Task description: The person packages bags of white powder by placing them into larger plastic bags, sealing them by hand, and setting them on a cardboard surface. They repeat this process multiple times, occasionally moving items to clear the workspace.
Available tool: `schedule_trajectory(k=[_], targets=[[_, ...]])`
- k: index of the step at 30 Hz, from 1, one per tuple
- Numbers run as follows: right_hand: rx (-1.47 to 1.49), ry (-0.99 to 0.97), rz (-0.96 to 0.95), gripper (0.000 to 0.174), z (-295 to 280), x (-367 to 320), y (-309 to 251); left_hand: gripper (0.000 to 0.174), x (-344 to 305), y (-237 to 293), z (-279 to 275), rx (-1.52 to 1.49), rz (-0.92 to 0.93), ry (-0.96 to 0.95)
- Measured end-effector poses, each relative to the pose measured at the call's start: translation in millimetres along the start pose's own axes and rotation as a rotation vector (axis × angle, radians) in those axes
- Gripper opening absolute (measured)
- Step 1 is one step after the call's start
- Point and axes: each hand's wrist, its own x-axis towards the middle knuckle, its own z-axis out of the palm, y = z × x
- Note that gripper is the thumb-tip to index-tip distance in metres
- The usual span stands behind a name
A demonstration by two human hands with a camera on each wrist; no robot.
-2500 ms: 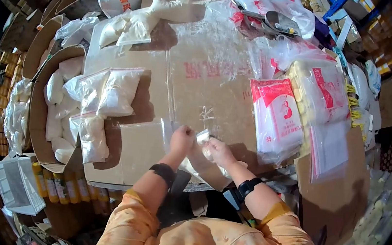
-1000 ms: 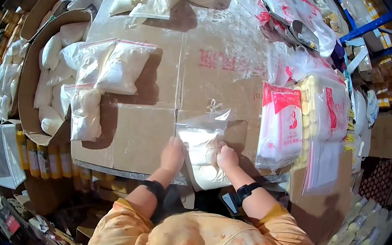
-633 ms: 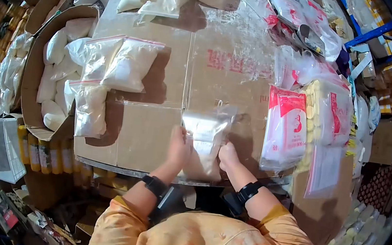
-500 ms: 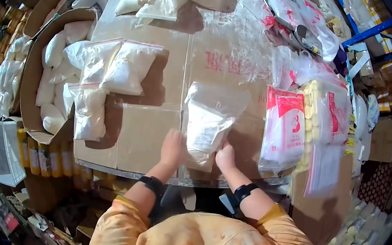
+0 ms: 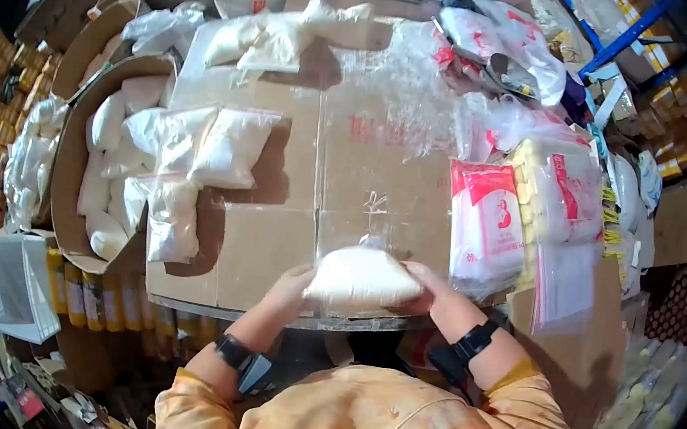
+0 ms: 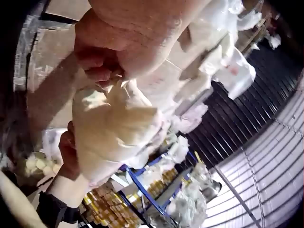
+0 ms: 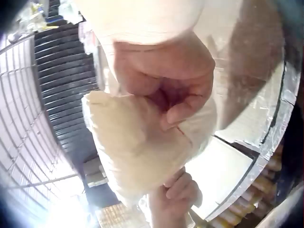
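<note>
A plump clear plastic bag of cream-white powder (image 5: 366, 277) is held up between both hands over the table's front edge. My left hand (image 5: 291, 288) grips its left end; in the left wrist view the curled fingers of that left hand (image 6: 114, 42) pinch the bag's gathered corner. My right hand (image 5: 430, 289) has the opposite end, and the right wrist view shows its thumb and fingers bunching the plastic of the bag (image 7: 137, 147). The cardboard-covered table top (image 5: 262, 247) lies beyond the bag.
Several filled zip bags (image 5: 236, 148) lie left of centre, beside a carton (image 5: 68, 189) packed with similar bags. More powder bags (image 5: 275, 41) lie at the back. Red-and-white packs of plastic bags (image 5: 488, 224) sit at the right, and a metal scoop (image 5: 511, 74) lies behind them.
The powder bag lay on the cardboard with its open top spread away from the person. Now it is raised and turned, its full side showing, and the hands have moved apart to its two ends.
</note>
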Motion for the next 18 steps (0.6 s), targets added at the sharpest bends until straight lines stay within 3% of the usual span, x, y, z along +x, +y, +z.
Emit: schedule_trajectory(k=[1,2,5,8,9,12,13,15,18], targets=[[0.020,-0.081,0.064,0.021,-11.8,-3.3,-4.3,0.016,-9.1,6.2,-6.2,0.151,0.100,-0.088],[-0.315,0.029,-0.110,0.020,4.8,-20.7,-8.5,0.015,-23.5,15.6,12.0,0.267,0.176,0.070],[-0.459,0.129,-0.228,0.021,32.2,-58.9,-16.4,0.018,-43.1,24.8,29.1,0.207,0.334,0.070],[-0.445,-0.072,-0.440,0.016,28.7,-80.9,-9.3,0.014,-64.2,23.8,42.1,0.214,0.497,0.048],[-0.484,-0.061,-0.444,0.018,20.4,-76.0,-8.4,0.017,-69.6,21.8,46.1,0.233,0.547,0.039],[-0.360,-0.065,-0.398,0.023,-7.4,-45.2,-1.9,0.012,-44.0,8.1,41.8,0.323,0.538,0.097],[-0.583,-0.027,-0.623,0.022,-10.8,-41.2,1.2,0.012,-36.6,4.9,38.9,0.376,0.526,0.115],[-0.636,0.100,-0.451,0.023,3.9,-68.6,-12.9,0.015,-37.2,11.4,43.4,0.405,0.595,0.129],[-0.611,0.080,-0.446,0.025,-0.7,-82.0,-12.2,0.022,-38.9,2.7,45.2,0.482,0.570,0.121]])
